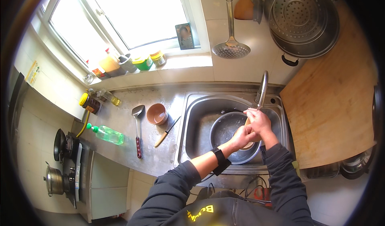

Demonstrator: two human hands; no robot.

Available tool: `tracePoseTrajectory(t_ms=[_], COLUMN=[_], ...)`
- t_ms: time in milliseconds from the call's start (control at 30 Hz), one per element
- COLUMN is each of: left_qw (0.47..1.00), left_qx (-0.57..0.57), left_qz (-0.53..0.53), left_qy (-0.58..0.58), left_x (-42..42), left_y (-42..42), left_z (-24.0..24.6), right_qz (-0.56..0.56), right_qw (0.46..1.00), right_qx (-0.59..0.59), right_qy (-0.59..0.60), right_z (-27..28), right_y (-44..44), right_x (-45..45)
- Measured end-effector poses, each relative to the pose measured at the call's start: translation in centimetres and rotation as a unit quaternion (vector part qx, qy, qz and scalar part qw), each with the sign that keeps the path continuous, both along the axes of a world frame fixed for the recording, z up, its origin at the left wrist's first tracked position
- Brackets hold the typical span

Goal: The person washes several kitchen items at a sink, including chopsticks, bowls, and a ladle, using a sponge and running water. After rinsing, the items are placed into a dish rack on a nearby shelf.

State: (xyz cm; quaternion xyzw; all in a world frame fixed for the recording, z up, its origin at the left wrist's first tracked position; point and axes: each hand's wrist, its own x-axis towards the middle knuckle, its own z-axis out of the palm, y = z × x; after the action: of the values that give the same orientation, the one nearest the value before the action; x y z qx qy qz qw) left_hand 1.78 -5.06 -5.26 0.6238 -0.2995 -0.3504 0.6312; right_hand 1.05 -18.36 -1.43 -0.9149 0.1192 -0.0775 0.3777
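Note:
My left hand point(241, 138) and my right hand point(259, 122) are close together over a metal basin point(221, 132) in the steel sink point(195, 141). Both are closed around a light brown wooden item, mostly hidden by the fingers, under the tap point(263, 89). A round, pale brown bowl-like thing, partly covered by my left hand, lies in the basin. Left of the sink, a knife point(164, 136) with a light handle, a brown bowl point(157, 114) and a metal spatula point(137, 132) rest on the counter.
A green soap bottle point(109, 134) lies farther left. Jars and bottles line the windowsill point(186, 62), with a phone point(185, 36) propped above it. A skimmer point(231, 50) hangs on the wall. A large wooden board point(331, 105) is right of the sink; pots point(54, 180) stand far left.

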Motion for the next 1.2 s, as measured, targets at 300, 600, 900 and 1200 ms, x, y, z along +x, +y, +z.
tracePoseTrajectory(t_ms=[300,600,900,1200], left_qw=[0.876,0.872,0.873,0.961], left_qx=[-0.338,-0.294,-0.286,-0.199], left_qz=[0.069,0.069,0.004,0.172], left_qy=[0.338,0.386,0.394,0.081], left_x=[1.9,2.1,2.9,6.6], left_y=[-0.2,1.1,0.4,7.4], left_z=[2.0,1.6,1.2,3.1], right_qz=[-0.085,-0.138,-0.073,-0.171], right_qw=[0.8,0.74,0.77,0.88], right_qx=[0.582,0.659,0.631,0.441], right_qy=[-0.123,0.0,-0.064,0.043], right_z=[-3.1,-1.4,-2.4,-15.2], right_y=[-0.7,-1.9,-2.1,-6.1], right_x=[-1.5,-1.5,-0.6,-4.4])
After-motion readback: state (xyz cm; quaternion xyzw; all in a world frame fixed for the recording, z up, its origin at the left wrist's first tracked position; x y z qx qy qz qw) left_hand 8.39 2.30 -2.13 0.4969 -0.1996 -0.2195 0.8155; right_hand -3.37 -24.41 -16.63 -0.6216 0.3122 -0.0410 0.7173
